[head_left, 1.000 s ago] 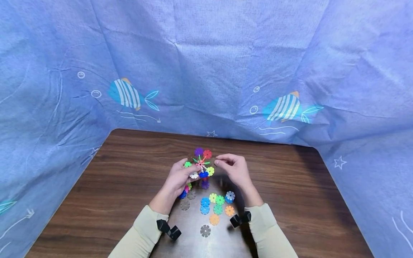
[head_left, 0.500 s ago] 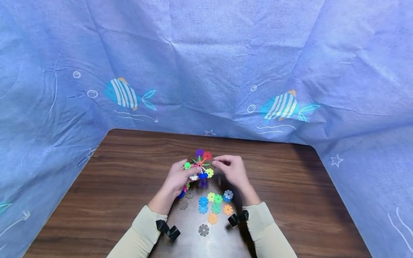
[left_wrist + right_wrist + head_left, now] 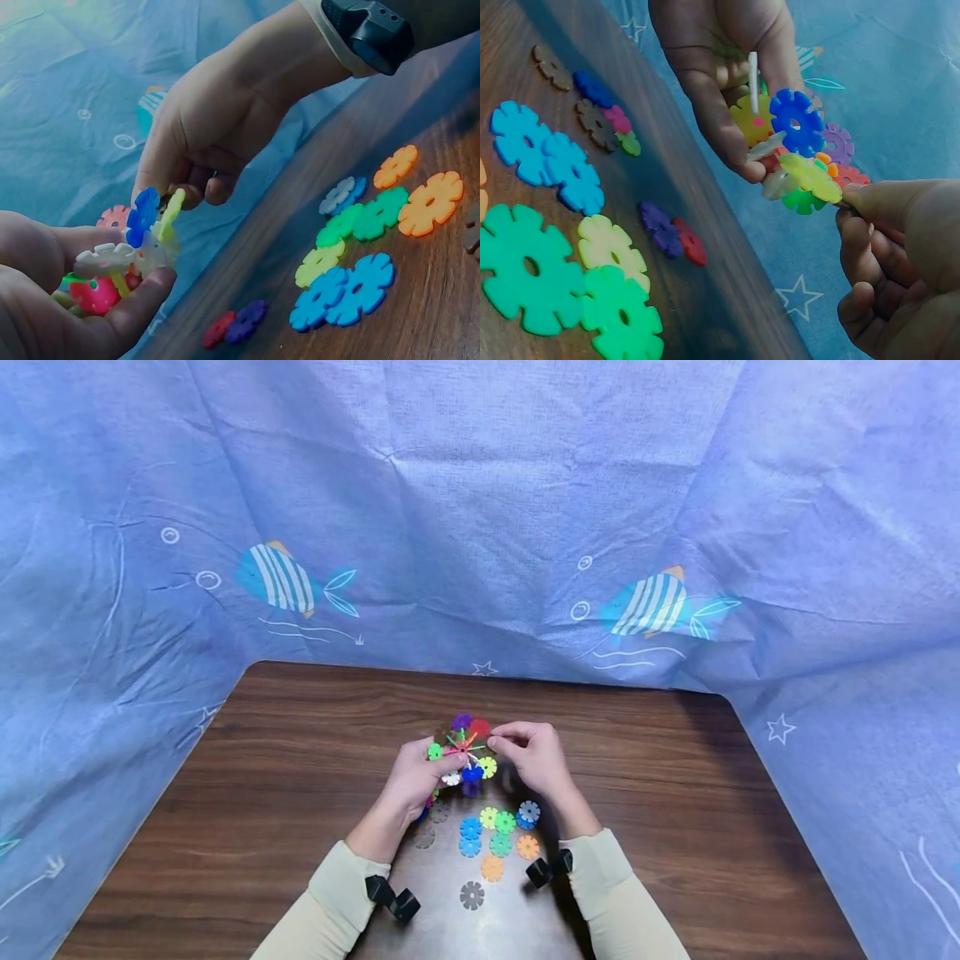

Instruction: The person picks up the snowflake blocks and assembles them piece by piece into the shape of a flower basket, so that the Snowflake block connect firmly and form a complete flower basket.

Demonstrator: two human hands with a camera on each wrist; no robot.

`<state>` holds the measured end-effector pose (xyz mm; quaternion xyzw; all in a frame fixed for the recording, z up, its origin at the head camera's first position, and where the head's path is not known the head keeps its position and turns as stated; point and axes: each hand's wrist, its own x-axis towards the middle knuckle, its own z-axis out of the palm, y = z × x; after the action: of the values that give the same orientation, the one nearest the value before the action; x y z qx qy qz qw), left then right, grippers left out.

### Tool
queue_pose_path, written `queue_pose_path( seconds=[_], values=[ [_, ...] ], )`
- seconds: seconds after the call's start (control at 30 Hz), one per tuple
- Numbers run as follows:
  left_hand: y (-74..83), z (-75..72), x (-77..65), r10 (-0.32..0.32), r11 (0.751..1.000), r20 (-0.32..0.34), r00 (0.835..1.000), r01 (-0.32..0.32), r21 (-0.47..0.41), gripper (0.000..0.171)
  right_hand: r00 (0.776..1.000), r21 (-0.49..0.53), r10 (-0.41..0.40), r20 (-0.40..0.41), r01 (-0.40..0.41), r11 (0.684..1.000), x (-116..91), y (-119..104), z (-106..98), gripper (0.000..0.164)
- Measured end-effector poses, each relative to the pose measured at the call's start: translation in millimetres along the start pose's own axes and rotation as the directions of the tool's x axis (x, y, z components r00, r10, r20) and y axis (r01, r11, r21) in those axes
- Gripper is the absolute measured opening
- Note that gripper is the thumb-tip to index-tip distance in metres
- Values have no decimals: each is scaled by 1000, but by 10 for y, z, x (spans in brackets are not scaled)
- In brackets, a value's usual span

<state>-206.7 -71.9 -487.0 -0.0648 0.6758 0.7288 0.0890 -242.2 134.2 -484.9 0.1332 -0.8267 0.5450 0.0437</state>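
Observation:
My left hand (image 3: pixel 420 770) grips a many-coloured cluster of interlocking notched discs (image 3: pixel 462 749), raised above the table. Blue (image 3: pixel 796 121), yellow-green (image 3: pixel 810 178), red (image 3: pixel 851 176) and white (image 3: pixel 105 259) discs stick out around its middle. Close against the cluster's right side is my right hand (image 3: pixel 534 758). Its thumb and index finger pinch a dark brown disc (image 3: pixel 850 209), seen mostly as a thin edge and largely hidden by the fingers. In the right wrist view it sits at the edge of the yellow-green disc; whether they interlock I cannot tell.
Loose discs lie on the wooden table (image 3: pixel 675 802): blue (image 3: pixel 470 847), green (image 3: pixel 500 845), orange (image 3: pixel 492 869) and grey-brown (image 3: pixel 472 896). More, including a purple disc (image 3: pixel 660 229), lie beneath the cluster and left hand. A blue fish-print cloth (image 3: pixel 480 527) hangs behind the table.
The right hand has come slightly left, nearer the cluster, and its fingertips now reach the cluster's edge. The cluster has tipped a little in the left hand. Table discs keep their places.

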Motion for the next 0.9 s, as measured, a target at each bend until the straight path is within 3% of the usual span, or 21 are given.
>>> queue_pose_path(
  seconds=[0.17,0.33,0.47,0.73,0.9],
  values=[
    [-17,4,17,-25,995,-2,1000,25,-101,30,999,153,31,43,-37,988,11,26,-1,16],
    [-8,-13,47,-43,979,8,999,44,-197,26,980,333,100,171,-153,930,11,100,-71,28],
    [8,-43,62,-67,971,9,998,67,-227,18,965,382,102,240,-191,904,10,163,-120,37],
    [31,-60,70,-70,966,39,997,78,-246,31,968,306,24,250,-103,947,-1,176,-115,37],
    [31,-54,63,-76,962,47,996,85,-260,50,967,290,-9,256,-68,955,-11,172,-53,38]
  ],
)
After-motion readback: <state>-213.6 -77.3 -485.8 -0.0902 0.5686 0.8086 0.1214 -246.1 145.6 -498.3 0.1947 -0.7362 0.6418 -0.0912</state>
